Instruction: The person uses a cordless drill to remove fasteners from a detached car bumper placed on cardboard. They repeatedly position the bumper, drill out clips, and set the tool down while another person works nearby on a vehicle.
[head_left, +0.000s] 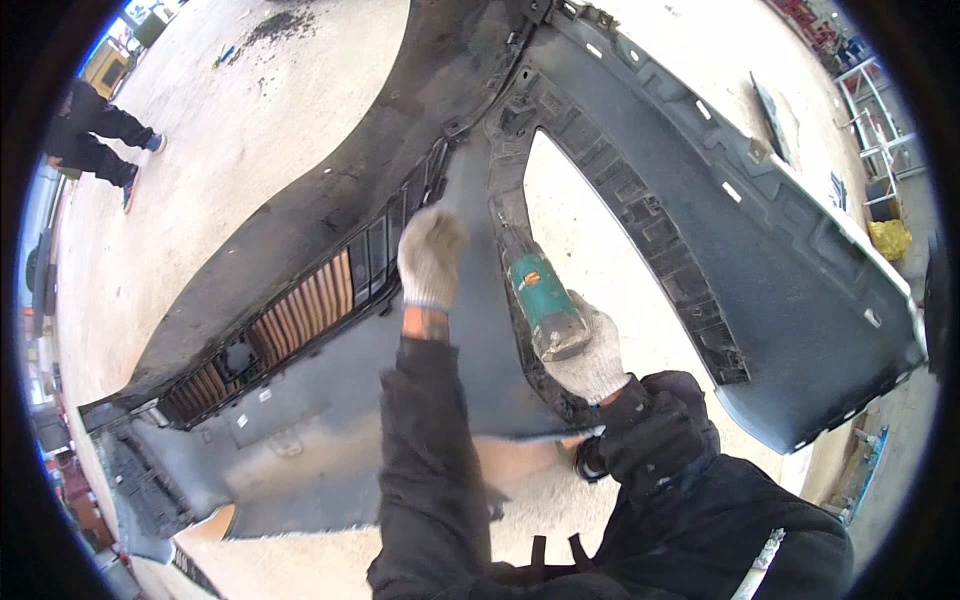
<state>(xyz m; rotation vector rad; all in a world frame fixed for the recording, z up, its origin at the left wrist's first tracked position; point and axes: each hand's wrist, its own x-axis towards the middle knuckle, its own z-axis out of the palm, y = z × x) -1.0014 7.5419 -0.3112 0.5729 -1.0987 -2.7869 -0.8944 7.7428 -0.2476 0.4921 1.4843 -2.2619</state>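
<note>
A large dark grey moulded panel (440, 390), like the inner side of a vehicle body part, spreads below me. My right hand (590, 355), in a pale work glove, is wrapped round the rear of a green power tool (543, 298). The tool's narrow front end points up and left, at the dark strip beside the opening; whether its tip touches cannot be told. My left hand (433, 257), also gloved, is closed over the panel beside the slatted grille (305, 310). What its fingers hold, if anything, is hidden.
A long, dark ribbed strip (640, 215) borders the opening on the right. Another person (105, 140) stands on the pale floor at the far left. White metal racking (875, 130) and a yellow bag (890, 238) are at the far right. Dark debris (280, 25) lies at the top left.
</note>
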